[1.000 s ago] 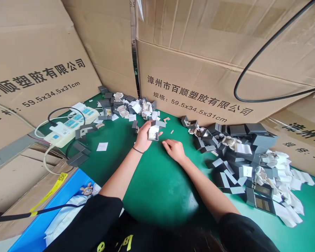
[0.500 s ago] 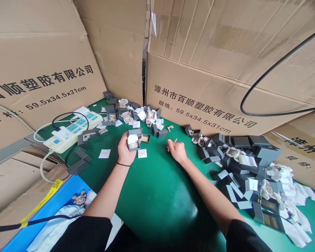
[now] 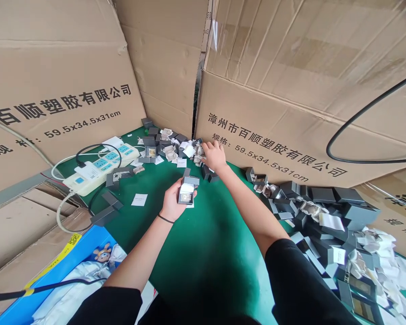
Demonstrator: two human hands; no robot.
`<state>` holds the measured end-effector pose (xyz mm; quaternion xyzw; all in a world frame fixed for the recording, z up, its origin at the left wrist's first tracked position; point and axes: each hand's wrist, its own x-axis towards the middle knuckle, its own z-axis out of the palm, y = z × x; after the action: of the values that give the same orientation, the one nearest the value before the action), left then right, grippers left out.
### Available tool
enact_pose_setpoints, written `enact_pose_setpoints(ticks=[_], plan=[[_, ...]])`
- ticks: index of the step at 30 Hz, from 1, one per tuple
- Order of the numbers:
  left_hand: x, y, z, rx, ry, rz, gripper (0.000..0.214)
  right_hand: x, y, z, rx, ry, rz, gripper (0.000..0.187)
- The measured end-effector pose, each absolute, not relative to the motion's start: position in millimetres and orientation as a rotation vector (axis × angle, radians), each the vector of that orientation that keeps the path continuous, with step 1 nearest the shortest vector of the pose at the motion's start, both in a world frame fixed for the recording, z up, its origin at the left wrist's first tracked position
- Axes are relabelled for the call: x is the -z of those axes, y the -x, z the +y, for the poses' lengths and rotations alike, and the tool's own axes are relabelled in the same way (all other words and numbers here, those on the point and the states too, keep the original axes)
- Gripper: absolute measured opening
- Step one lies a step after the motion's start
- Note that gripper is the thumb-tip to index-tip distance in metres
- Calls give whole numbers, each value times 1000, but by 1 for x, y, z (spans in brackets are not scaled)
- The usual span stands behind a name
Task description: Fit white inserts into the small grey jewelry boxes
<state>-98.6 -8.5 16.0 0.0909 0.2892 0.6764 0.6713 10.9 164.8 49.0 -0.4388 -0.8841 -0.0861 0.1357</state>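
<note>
My left hand [image 3: 172,203] holds a small open grey box [image 3: 186,193] with a pale insert, above the green table [image 3: 203,239]. My right hand [image 3: 214,155] is stretched far forward, its fingers spread on a heap of small grey boxes and crumpled white papers [image 3: 176,148] at the back of the table, by the gap between two cartons. Two grey boxes [image 3: 208,174] lie just under my right wrist. Whether the right hand grips anything I cannot tell.
Large brown cartons [image 3: 277,95] wall the table at the back and left. A white power strip [image 3: 98,166] with cables lies at left. A big pile of grey boxes and white papers [image 3: 328,216] fills the right. A white card [image 3: 139,199] lies loose. A blue box [image 3: 54,280] sits lower left.
My right hand has reached from the middle of the table forward to the far heap. My left hand has kept the open box and drawn it slightly nearer.
</note>
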Motion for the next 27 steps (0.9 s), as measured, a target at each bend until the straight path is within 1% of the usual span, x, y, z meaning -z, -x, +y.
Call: enact_pose_setpoints(ticks=[3,6,9,13,14,16,19,23,25,27], plan=[[-16,99,-8,-1500,-211,663,17,-48,-12,166,200,1245,-2495,40],[-19,97,-9,-1476,-219,671,17,-48,-26,160,-19,1199,-2310,39],[-22,93,-12,-1416,-243,648,20,-43,-47,139,-445,1130,-2042,44],[-27,84,-10,-1229,-273,631,29,-25,-80,90,-1173,936,-1606,51],[-28,82,-7,-1192,-285,635,31,-19,-88,78,-1311,897,-1512,53],[-30,76,0,-1130,-322,633,32,-8,-105,56,-1462,878,-1374,53],[-29,64,16,-1020,-403,595,35,7,-132,36,-1523,922,-1301,52],[-19,42,35,-805,-526,552,35,17,-165,24,-1458,1034,-1333,50],[-11,31,40,-743,-580,554,34,19,-178,22,-1333,1152,-1401,48],[-5,23,43,-709,-623,578,34,21,-187,21,-1083,1288,-1523,46]])
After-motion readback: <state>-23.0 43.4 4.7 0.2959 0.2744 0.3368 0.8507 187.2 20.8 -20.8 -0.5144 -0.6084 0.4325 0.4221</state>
